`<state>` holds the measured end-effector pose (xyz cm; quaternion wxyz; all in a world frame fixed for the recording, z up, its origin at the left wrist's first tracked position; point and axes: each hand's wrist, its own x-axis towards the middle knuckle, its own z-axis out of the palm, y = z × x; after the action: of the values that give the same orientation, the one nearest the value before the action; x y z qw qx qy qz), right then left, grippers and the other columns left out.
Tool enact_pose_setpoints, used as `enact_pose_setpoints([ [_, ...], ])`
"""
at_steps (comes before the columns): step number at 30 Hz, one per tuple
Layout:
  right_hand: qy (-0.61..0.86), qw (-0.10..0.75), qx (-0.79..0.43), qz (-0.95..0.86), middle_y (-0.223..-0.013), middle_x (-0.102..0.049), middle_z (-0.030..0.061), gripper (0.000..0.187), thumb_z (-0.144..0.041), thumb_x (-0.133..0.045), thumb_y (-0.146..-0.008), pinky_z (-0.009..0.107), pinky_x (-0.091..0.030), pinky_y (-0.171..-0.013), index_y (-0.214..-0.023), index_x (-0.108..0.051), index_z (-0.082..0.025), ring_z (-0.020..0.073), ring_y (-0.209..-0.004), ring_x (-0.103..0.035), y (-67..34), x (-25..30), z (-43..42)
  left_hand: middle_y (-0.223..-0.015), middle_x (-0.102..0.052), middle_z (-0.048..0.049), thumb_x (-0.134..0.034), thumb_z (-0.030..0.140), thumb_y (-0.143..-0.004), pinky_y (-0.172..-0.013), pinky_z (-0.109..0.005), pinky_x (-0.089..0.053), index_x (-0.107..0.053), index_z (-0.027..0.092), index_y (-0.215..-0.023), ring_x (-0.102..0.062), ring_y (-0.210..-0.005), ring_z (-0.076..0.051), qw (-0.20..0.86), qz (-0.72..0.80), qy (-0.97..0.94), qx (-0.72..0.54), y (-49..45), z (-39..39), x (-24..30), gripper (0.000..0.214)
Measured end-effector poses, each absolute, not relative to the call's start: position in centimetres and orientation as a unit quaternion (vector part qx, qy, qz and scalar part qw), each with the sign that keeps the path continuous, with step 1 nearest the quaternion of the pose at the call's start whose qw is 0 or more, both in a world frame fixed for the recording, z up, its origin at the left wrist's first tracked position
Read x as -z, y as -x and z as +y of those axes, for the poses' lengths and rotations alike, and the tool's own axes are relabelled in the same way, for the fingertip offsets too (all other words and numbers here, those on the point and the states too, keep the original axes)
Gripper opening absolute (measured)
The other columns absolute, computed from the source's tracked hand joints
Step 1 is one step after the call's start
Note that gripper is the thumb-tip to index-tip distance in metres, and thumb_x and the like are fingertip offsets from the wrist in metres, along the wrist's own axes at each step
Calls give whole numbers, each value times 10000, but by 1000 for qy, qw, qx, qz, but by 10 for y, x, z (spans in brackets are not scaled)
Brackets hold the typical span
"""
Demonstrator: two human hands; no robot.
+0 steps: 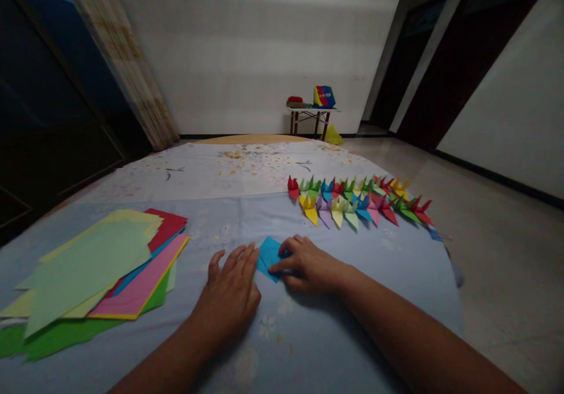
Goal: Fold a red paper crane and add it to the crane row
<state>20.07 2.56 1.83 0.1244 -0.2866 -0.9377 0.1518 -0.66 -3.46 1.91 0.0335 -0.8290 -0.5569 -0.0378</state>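
Left hand [232, 285]: palm down, fingers loosely spread, tips at left edge of blue paper [267, 256]. Right hand [311, 265]: fingers bent on its right side; can't tell if pinching. Blue paper on tablecloth [211, 224], between hands. Sheet pile [92, 265] at left. Paper cranes [337, 212] in rows beyond right hand. Far: box [325, 97] on side table [308, 110], contents hidden.

On my feed the right hand [308, 268] hides the right part of the blue paper [267, 254]; I can't tell whether it pinches or only presses. Both forearms [392, 309] leave through the bottom edge. At lower left, the frame clips a green sheet [66, 336]. Above centre-right, the box [325, 96] bears lettering too small for me to read.
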Motion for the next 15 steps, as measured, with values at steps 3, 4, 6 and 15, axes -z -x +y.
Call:
enact_pose_setpoints([
  [3,290,122,-150,-937,-1074,-490,75,384,-260,-564,-773,383,-343,-846,-1150,-593,-325,216,-967,-422,-201,-20,25,-1412,-385,-73,-348,200,-805,-1060,-506,-74,-404,197,-1328,-310,-1290,-251,-7,-503,864,18,12,-35,-20,527],
  [4,290,123,-149,-937,-1077,-490,76,381,-259,-563,-777,381,-343,-848,-1152,-593,-322,216,-969,-422,-201,-20,24,-1419,-373,-77,-354,209,-807,-1058,-516,-76,-393,202,-1336,-301,-1296,-256,-22,-490,871,6,13,-35,-20,531],
  [6,288,122,-147,-939,-1091,-489,78,384,-259,-561,-786,381,-339,-858,-1164,-584,-320,216,-978,-420,-202,-21,24,-1435,-342,-85,-365,221,-810,-1055,-533,-84,-352,212,-1360,-275,-1311,-261,-44,-474,879,-12,17,-33,-21,550],
  [15,269,125,-183,-937,-1142,-495,66,467,-195,-549,-777,392,-332,-908,-1227,-518,-320,209,-1026,-425,-210,-23,25,-1472,-260,-70,-372,236,-845,-1043,-574,-120,-306,328,-1366,-207,-1341,-261,-107,-429,896,-37,29,-25,-34,532],
])
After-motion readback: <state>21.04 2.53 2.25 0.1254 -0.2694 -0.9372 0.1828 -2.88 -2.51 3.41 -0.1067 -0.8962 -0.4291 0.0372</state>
